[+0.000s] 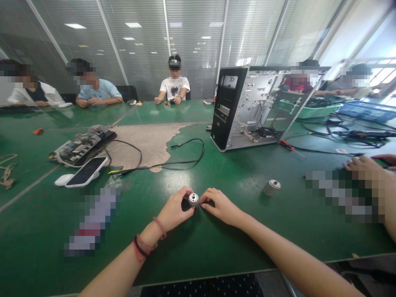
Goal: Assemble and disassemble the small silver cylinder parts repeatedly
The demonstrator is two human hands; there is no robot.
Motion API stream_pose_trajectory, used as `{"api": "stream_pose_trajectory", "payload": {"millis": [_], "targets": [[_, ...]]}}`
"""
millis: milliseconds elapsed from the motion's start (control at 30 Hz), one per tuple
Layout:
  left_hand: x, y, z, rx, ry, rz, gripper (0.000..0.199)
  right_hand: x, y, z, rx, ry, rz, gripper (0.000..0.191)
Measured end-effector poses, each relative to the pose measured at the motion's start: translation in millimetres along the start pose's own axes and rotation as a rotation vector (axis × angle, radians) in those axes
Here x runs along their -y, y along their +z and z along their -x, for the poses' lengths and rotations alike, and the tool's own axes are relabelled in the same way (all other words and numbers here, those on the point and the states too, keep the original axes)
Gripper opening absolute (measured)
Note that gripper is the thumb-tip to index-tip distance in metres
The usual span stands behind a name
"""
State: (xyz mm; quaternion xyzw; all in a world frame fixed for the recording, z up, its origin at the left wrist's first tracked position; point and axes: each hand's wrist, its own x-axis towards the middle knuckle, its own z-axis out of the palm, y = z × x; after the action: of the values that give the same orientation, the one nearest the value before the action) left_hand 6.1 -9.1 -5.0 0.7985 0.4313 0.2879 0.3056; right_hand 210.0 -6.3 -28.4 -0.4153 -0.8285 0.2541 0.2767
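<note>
Low in the view, over the green table [235,231], my left hand [175,208] and my right hand [219,205] pinch a small metal cylinder [194,199] between their fingertips. Its silver end faces up and has a central hole. Most of its body is hidden by my fingers. To the right, a similar grey cylinder [271,187] lies on its side on the table, apart from both hands.
An open computer case [244,109] stands ahead, with a red-handled screwdriver [291,148] beside it. To the left lie a circuit board [82,146], black cable [173,156] and smartphone [86,171]. A co-worker's hand [365,169] rests at right; several people sit beyond.
</note>
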Motion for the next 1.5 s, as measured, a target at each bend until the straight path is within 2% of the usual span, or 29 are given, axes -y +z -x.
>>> {"api": "stream_pose_trajectory", "payload": {"millis": [133,300,433,533,633,900,1033,1133,1267,1333,1400,1500], "targets": [[0.0,-5.1,-1.0,0.065,0.004,0.049,0.032,-6.4,-11.1,-0.8,0.032,0.036,-0.149,0.017],[5.0,-16.1,-1.4,0.149,0.049,0.133,0.042,-12.9,-23.0,-4.5,-0.084,0.119,-0.237,0.018],[13.7,-19.7,-1.6,0.084,0.021,0.016,0.043,-6.7,-18.9,-6.1,-0.129,0.016,-0.226,0.020],[18.7,-18.8,-1.8,0.036,-0.013,-0.100,0.041,-1.3,-7.8,-6.9,-0.090,-0.088,-0.166,0.035],[21.2,-17.2,-1.5,0.025,0.007,-0.190,0.040,0.2,3.4,-9.6,-0.080,-0.123,-0.106,0.044],[20.3,-16.2,0.1,0.003,0.068,-0.303,0.038,7.0,12.5,-17.4,-0.141,-0.140,-0.118,0.036],[20.2,-16.7,-0.3,0.001,0.079,-0.327,0.039,11.4,8.2,-17.7,-0.168,-0.132,-0.137,0.033],[21.0,-17.5,-0.4,0.000,0.078,-0.339,0.040,6.3,-12.2,-17.7,-0.267,-0.124,-0.046,0.030],[22.6,-17.5,-0.3,-0.018,0.079,-0.352,0.038,-19.6,-64.3,-10.1,-0.501,-0.030,0.230,0.028],[22.9,-16.5,-0.1,-0.024,0.082,-0.359,0.036,-40.1,-91.4,-1.2,-0.630,0.111,0.376,0.029],[22.9,-15.4,0.0,-0.024,0.083,-0.361,0.035,-62.8,-113.0,10.4,-0.683,0.307,0.498,0.029],[22.8,-14.4,-0.3,-0.018,0.079,-0.356,0.033,-94.3,-132.4,29.1,-0.592,0.580,0.592,0.027]]}}
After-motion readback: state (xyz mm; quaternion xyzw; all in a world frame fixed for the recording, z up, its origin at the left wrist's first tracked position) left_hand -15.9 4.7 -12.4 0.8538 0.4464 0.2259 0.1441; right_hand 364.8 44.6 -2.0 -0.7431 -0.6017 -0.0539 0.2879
